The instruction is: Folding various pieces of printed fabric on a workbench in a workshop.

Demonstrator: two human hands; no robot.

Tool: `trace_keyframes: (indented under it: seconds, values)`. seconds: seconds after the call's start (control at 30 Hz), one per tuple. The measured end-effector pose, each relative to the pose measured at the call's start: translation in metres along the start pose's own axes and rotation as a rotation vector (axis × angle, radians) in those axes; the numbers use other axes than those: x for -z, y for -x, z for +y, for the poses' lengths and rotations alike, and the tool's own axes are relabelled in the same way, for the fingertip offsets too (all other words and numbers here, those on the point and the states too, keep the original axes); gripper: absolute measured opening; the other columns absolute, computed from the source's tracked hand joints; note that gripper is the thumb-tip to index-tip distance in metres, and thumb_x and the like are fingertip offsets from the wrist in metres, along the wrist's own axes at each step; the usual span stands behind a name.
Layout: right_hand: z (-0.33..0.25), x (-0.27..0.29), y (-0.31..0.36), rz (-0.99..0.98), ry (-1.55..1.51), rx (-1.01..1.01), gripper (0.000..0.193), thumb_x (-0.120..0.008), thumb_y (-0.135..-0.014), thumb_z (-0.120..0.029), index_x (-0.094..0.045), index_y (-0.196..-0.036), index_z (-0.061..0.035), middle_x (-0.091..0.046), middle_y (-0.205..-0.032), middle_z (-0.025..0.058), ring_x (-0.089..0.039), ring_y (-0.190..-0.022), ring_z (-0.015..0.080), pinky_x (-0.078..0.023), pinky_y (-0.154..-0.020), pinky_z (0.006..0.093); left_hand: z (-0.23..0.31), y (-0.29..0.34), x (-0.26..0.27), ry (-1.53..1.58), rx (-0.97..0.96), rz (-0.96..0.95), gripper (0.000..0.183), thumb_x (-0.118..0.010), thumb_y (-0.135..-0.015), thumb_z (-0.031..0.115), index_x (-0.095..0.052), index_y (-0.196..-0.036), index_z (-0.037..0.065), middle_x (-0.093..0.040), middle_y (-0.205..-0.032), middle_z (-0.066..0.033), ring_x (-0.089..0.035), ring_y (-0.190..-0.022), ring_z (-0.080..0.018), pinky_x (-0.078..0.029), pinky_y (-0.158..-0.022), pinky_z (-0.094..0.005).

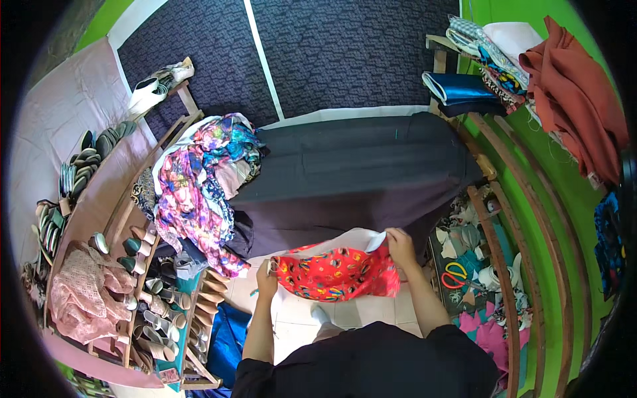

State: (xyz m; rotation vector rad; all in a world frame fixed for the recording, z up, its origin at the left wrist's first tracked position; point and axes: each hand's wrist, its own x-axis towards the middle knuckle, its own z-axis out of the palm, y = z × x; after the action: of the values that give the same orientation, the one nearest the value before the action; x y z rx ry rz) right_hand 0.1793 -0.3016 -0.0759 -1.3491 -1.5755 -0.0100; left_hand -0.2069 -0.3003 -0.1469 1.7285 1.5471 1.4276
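Note:
A red printed cloth [332,272] with small multicoloured figures hangs between my hands, in front of a bench draped in black fabric [358,149]. My left hand [267,278] is closed on the cloth's left edge. At its upper right corner, my right hand [401,247] grips it beside a pale patch of the underside. The cloth sags in the middle and its pale reverse shows along the top. Below it the tiled floor and part of my foot [320,314] are visible.
A heap of floral fabric [192,172] covers the bench's left end. Shoes [156,318] fill wooden racks at left. On the right shelf lie orange-handled scissors [455,274] among fabric scraps [488,331]. Folded cloths and a rust-coloured fabric [574,93] hang at upper right.

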Motion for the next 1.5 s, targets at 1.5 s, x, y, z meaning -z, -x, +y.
trace_keyframes:
  seconds: [1.5]
  values:
    - [0.029,-0.138,-0.422,-0.242,-0.708,-0.288,0.026,-0.056,-0.085,-0.011,-0.050,-0.110,-0.0056,-0.062,-0.080,0.0060,-0.059,-0.071,0.0125,-0.046,-0.063,0.0265,0.188,-0.525,-0.227,0.383,-0.491,-1.083,0.023,-0.065,-0.079,0.020,-0.061,-0.095,0.004,-0.062,-0.084,-0.0032,-0.056,-0.077,-0.0104,-0.046,-0.071,-0.0276]
